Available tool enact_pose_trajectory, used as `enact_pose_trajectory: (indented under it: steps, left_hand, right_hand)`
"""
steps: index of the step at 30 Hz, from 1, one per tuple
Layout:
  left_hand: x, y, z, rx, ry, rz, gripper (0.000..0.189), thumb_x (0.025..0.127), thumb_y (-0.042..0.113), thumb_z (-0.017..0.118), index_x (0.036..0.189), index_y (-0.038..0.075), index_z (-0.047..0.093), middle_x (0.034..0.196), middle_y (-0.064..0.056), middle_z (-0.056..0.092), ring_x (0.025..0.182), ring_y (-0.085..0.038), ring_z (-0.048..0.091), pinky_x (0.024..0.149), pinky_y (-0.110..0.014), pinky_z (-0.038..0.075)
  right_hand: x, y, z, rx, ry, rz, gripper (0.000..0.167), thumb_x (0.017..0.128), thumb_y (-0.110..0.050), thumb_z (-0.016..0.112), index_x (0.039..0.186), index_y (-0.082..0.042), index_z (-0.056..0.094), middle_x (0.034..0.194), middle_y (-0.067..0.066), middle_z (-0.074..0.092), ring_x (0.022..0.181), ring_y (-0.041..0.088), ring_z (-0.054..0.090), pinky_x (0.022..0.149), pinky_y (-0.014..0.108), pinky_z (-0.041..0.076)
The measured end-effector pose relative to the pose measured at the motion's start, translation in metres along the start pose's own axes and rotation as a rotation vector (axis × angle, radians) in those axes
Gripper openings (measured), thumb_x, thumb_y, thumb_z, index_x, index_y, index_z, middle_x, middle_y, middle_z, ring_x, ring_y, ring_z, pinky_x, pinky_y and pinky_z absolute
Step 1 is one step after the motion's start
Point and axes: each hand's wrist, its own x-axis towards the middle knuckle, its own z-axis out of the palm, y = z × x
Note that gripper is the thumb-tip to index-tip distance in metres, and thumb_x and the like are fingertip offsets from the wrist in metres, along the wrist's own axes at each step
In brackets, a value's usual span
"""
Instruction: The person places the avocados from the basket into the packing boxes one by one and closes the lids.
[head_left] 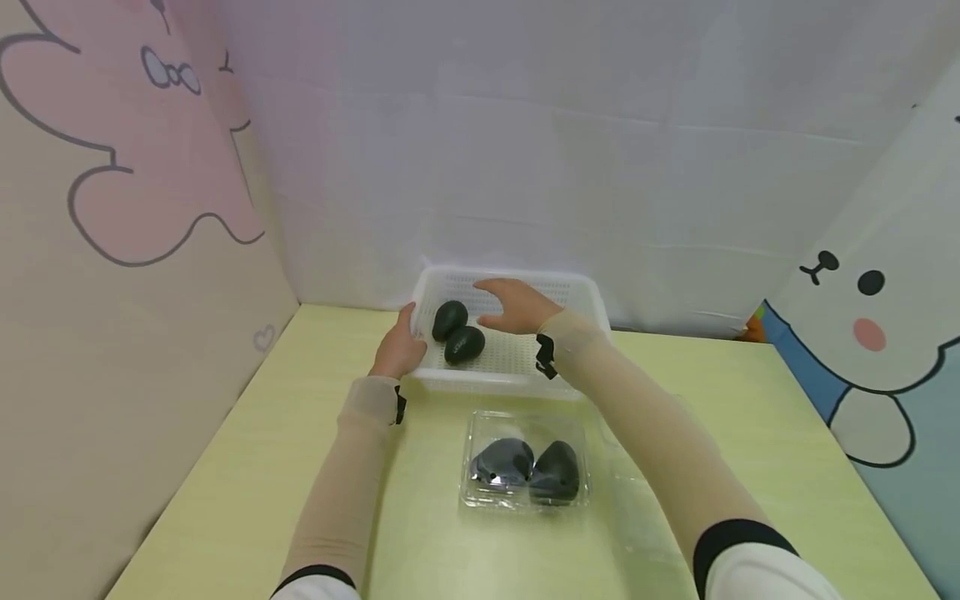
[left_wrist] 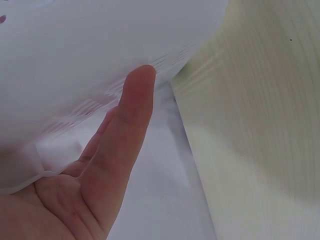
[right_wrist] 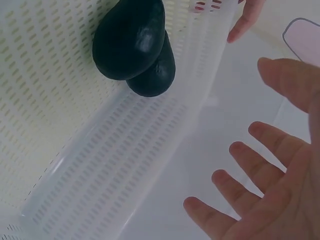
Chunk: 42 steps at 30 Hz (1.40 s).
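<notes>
A white perforated plastic basket point(head_left: 510, 383) stands against the back wall, with two dark green avocados point(head_left: 464, 344) lying at its left side. My left hand point(head_left: 400, 346) holds the basket's left side at the rim; in the left wrist view its fingers point(left_wrist: 138, 100) lie along the outer wall, and the thumb is hidden there. Over the basket, right of the avocados, is my right hand point(head_left: 519, 306), fingers spread, holding nothing. The right wrist view shows the larger-looking avocado point(right_wrist: 131, 42) overlapping the other, away from the fingertips.
A clear plastic clamshell point(head_left: 525, 423) with two dark avocados point(head_left: 555, 473) inside sits in front of the basket. Beside it, under the right forearm, lies a see-through plastic sheet or lid point(head_left: 645, 508). Printed walls flank the pale yellow table point(head_left: 337, 342).
</notes>
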Motion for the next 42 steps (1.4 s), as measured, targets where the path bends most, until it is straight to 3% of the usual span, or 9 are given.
enact_pose_trajectory:
  steps: [7,28,36,42]
  left_hand:
    - [-0.002,0.0,-0.001,0.007,0.018,-0.004,0.078,0.09,0.007,0.05,0.157,0.016,0.01,0.138,-0.023,0.05,0.101,-0.035,0.056,0.084,-0.048,0.043]
    - [-0.009,0.005,0.003,-0.026,0.034,-0.003,0.078,0.088,0.004,0.05,0.156,0.015,0.013,0.134,-0.022,0.053,0.094,-0.033,0.056,0.078,-0.045,0.044]
    - [-0.009,0.005,0.009,-0.017,0.023,0.004,0.079,0.087,0.004,0.049,0.156,0.015,0.013,0.139,-0.021,0.05,0.104,-0.033,0.056,0.085,-0.048,0.043]
    - [-0.008,0.006,0.009,-0.011,0.034,0.012,0.078,0.087,0.005,0.05,0.156,0.014,0.015,0.134,-0.022,0.053,0.1,-0.035,0.057,0.085,-0.049,0.044]
  right_hand:
    - [0.013,0.0,0.0,0.013,-0.01,0.022,0.067,0.095,-0.033,0.06,0.152,-0.013,0.031,0.156,0.008,0.03,0.143,0.028,0.026,0.115,0.043,0.021]
    - [0.03,0.005,0.014,0.065,-0.038,0.032,0.069,0.093,-0.031,0.063,0.151,-0.011,0.033,0.155,0.009,0.033,0.142,0.029,0.028,0.113,0.043,0.024]
    - [0.037,0.013,0.029,0.04,-0.094,0.001,0.069,0.09,-0.031,0.068,0.149,-0.01,0.038,0.153,0.011,0.037,0.14,0.03,0.032,0.112,0.044,0.026]
    - [0.041,0.016,0.034,0.03,-0.157,-0.028,0.067,0.088,-0.027,0.072,0.146,-0.01,0.044,0.151,0.011,0.039,0.139,0.032,0.034,0.112,0.045,0.027]
